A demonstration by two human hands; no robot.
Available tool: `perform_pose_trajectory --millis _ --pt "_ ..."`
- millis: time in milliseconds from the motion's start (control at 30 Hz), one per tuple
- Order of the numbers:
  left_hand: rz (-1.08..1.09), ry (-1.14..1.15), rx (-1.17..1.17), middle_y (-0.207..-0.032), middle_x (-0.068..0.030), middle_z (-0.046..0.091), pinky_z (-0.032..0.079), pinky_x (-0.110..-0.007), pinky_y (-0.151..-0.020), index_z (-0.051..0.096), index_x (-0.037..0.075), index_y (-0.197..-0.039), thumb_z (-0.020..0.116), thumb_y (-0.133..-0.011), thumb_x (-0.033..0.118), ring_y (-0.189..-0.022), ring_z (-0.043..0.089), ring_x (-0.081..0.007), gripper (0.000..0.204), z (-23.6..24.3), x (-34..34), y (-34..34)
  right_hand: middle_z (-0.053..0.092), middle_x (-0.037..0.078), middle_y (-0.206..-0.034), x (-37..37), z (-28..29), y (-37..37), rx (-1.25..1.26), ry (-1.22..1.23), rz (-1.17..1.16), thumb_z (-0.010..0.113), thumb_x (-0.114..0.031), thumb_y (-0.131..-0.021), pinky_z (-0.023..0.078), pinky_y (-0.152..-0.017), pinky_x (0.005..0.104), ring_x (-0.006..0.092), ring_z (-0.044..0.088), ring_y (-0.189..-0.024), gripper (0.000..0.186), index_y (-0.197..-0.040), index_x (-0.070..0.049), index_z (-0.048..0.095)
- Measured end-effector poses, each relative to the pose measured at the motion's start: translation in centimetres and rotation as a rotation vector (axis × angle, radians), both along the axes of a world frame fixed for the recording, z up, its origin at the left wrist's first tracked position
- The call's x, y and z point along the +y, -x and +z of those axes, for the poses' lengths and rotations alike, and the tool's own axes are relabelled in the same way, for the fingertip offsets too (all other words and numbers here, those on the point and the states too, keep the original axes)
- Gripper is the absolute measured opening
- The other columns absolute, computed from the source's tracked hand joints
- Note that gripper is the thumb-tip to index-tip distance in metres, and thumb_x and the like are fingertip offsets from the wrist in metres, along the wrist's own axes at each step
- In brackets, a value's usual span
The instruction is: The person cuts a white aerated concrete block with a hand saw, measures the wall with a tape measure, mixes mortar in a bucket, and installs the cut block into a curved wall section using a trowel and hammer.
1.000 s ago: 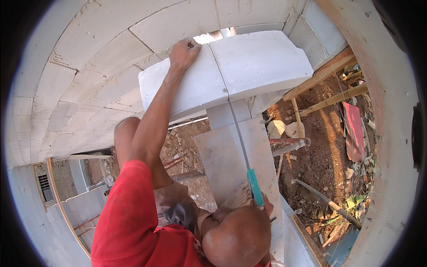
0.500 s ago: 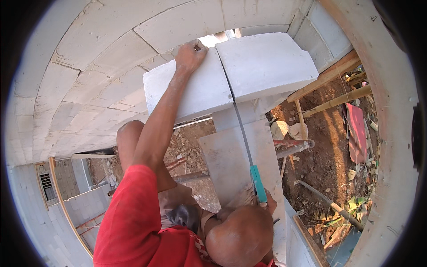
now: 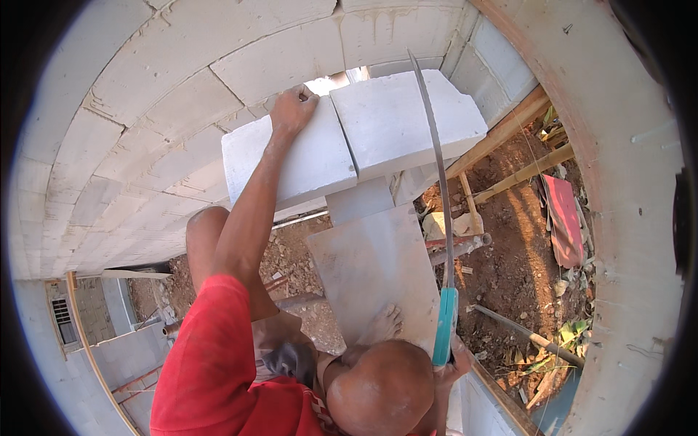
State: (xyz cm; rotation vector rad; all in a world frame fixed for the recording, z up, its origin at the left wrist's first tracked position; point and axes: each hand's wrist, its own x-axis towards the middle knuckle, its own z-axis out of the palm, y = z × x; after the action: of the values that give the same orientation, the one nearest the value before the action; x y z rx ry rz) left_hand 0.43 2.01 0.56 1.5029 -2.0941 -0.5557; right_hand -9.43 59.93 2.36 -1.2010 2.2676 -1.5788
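My left hand [image 3: 294, 109] is curled over the far edge of the left piece of a white block [image 3: 262, 156], its arm in a red sleeve. A narrow cut separates it from the right piece [image 3: 396, 116]. My right hand [image 3: 454, 357] grips the teal handle [image 3: 445, 327] of a long saw, whose blade [image 3: 436, 152] crosses over the right piece, clear of the cut. Below the blocks is a dusty grey board [image 3: 356, 261], with my bare foot [image 3: 382, 323] on it and my bent knee near the lower edge.
A white block wall [image 3: 167, 87] rises ahead and to the left. Rubble-strewn dirt [image 3: 516, 269] lies below, with a bamboo pole [image 3: 531, 171], metal pipes [image 3: 523, 334], timber planks [image 3: 494, 127] and a red sheet [image 3: 563, 232]. A pale curved surface [image 3: 625, 218] borders the right.
The saw has come out of the cut and swung right, over the right piece. My right hand has moved right and down with it. My left hand stays on the left piece.
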Motion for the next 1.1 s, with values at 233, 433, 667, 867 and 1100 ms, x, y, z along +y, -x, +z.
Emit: perform_pose_trajectory --millis 233,433,667,867,1100 --pt "-0.01 0.002 0.038 -0.095 -0.0107 0.075 0.053 -0.043 -0.082 0.072 0.008 -0.092 0.065 -0.085 0.037 -0.091 0.071 -0.0297 0.03 0.5 0.3 0.0 0.072 0.024 -0.109 -18.9 1.7 2.8 0.4 -0.247 -0.077 0.075 -0.029 -0.089 0.058 -0.078 0.0427 0.0362 0.072 -0.095 0.051 -0.131 -0.002 0.064" --pt "0.03 -0.022 0.058 -0.096 -0.0091 0.075 0.053 -0.043 -0.082 0.072 0.009 -0.094 0.066 -0.088 0.039 -0.092 0.07 -0.0283 0.032 0.6 0.5 0.0 0.062 0.022 -0.119 -27.6 -1.0 -1.0 0.494 -0.418 0.113 0.069 -0.025 -0.093 0.058 -0.075 0.0483 0.0401 0.066 -0.106 0.06 -0.147 -0.009 0.05" --pt "0.007 0.037 0.069 -0.095 -0.0098 0.075 0.053 -0.044 -0.081 0.072 0.009 -0.094 0.067 -0.088 0.038 -0.092 0.07 -0.0283 0.03 0.7 0.7 -0.1 0.058 0.021 -0.122 -27.5 -0.3 -1.9 0.422 -0.431 0.161 0.068 -0.026 -0.092 0.057 -0.075 0.0505 0.0394 0.063 -0.112 0.06 -0.146 -0.009 0.05" --pt "0.019 0.036 0.098 -0.093 -0.0101 0.075 0.054 -0.043 -0.08 0.071 0.009 -0.093 0.068 -0.088 0.038 -0.09 0.071 -0.0281 0.03 0.7 0.8 -0.2 0.059 0.02 -0.122 -23.8 2.9 -1.0 0.445 -0.276 0.177 0.074 -0.026 -0.088 0.057 -0.078 0.0449 0.037 0.065 -0.107 0.052 -0.134 -0.006 0.062" --pt "-0.031 0.065 0.318 -0.084 -0.0145 0.072 0.055 -0.042 -0.076 0.067 0.002 -0.083 0.074 -0.086 0.024 -0.08 0.07 -0.0296 0.024 1.4 -0.1 -1.0 0.064 0.016 -0.116 -21.4 14.4 6.9 0.473 -0.325 0.143 0.074 -0.025 -0.088 0.058 -0.08 0.0429 0.0351 0.068 -0.102 0.04 -0.122 -0.004 0.068"
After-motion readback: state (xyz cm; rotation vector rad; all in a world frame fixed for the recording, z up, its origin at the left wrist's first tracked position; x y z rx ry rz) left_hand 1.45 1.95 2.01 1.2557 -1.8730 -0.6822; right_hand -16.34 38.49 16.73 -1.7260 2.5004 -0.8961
